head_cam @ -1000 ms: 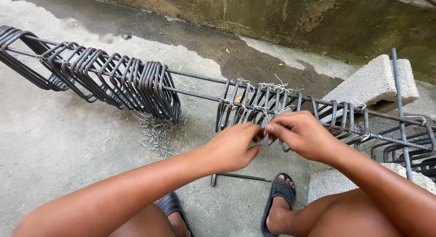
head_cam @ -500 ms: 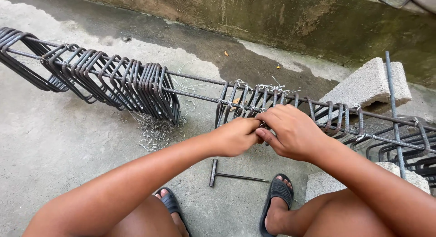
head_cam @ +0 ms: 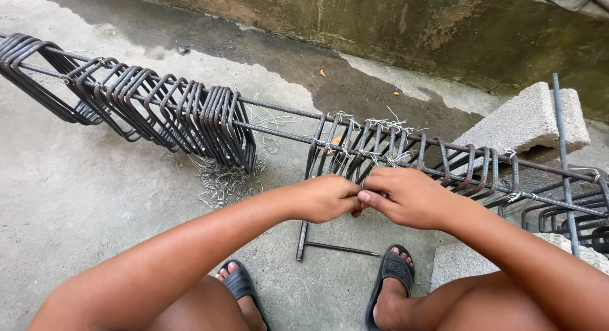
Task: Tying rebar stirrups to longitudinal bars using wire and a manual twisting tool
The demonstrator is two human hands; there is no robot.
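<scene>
The scene is being viewed from one head-worn camera, angled steeply down and close over the grey concrete floor.

The left hand and right hand meet at the rebar cage. Bunched stirrups hang left of the grip, cut tie wire beneath them; a concrete block sits right, behind; a T-shaped tool lies below.

Just beyond the grip, the rebar stirrups are dull, ribbed, rust-brown steel bound with thin bright tie wire. Below it lies rough, matt grey concrete floor; the sandals are matt black rubber.
</scene>
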